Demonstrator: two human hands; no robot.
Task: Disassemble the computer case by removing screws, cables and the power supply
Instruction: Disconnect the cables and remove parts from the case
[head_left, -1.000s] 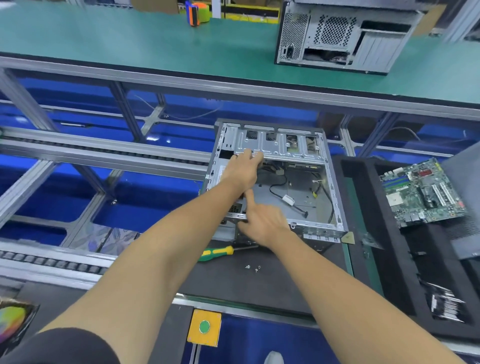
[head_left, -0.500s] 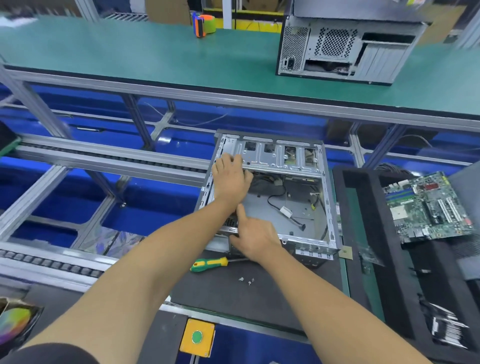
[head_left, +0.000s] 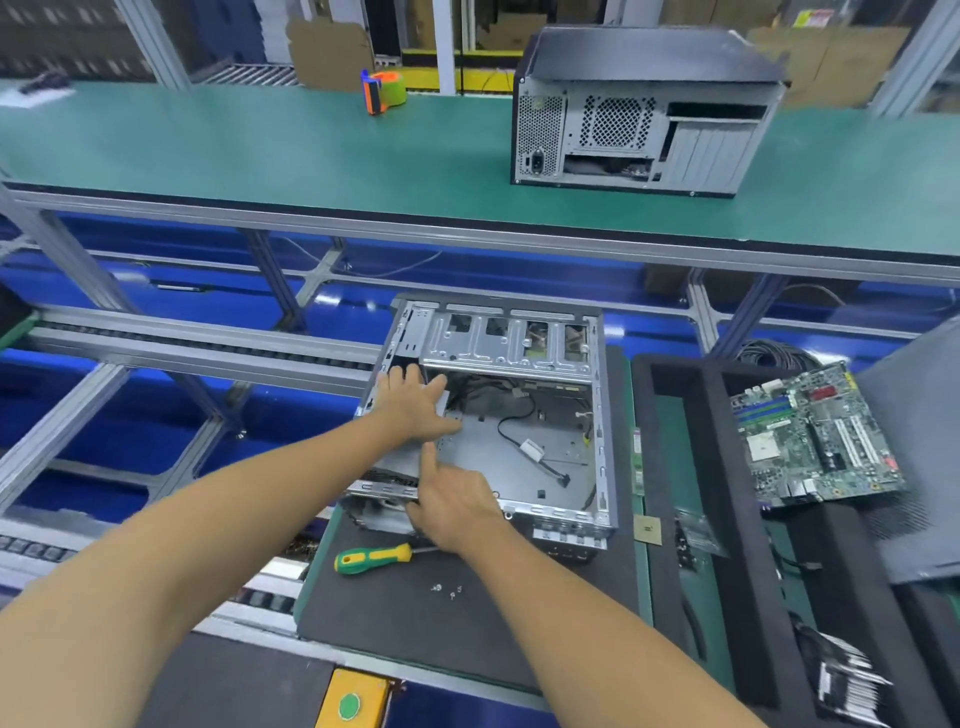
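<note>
The open computer case (head_left: 498, 415) is lying on its side on the dark mat (head_left: 441, 618) of the table, so its inside is facing up for work. The left hand (head_left: 415, 402) is lying spread on the grey power supply (head_left: 402, 457) in the left part of the case, probably to loosen it. The right hand (head_left: 449, 504) is gripping the near edge, forefinger stretched forward, likely to steady the case. The screwdriver (head_left: 376, 557) and loose screws (head_left: 447, 590) are resting just beside.
</note>
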